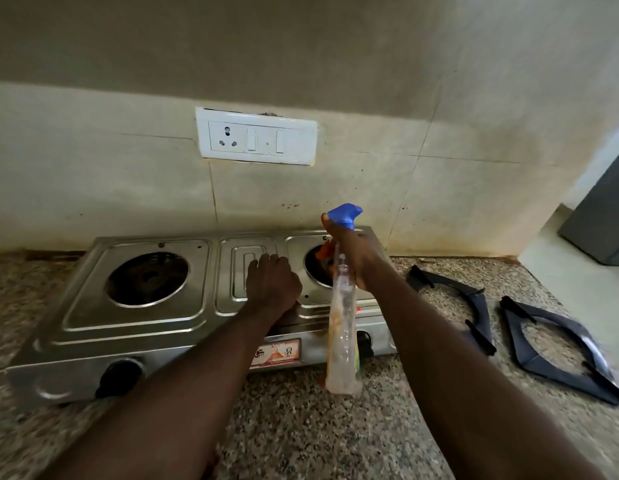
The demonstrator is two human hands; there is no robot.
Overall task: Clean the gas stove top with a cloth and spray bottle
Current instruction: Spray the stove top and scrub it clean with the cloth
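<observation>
Here the counter carries everything, and the gas stove takes up its left and middle, long axis running from 9 o'clock to 3 o'clock along the tiled wall. Its two burner wells lie open, one at 9 o'clock and one at 3 o'clock of the raised middle panel. Two dark pan supports lie off the stove on the counter, well apart from it at 3 o'clock.

The spray bottle hangs in front of the right burner well, its long axis near upright, the base tipped toward 6 o'clock and the blue head at 12 o'clock, with the nozzle facing roughly 1 o'clock toward the wall. The right hand has its fingers wrapped around the bottle's neck just below the head. The left hand rests knuckles-up on the middle panel, fingers curled under; whether they clutch a cloth cannot be told, and no cloth shows anywhere.

By my reading, spraying is the step in hand. The well sits directly behind and below the bottle, so the nozzle needs tipping down toward the steel. The left hand is nearer the panel, placed to wipe.
</observation>
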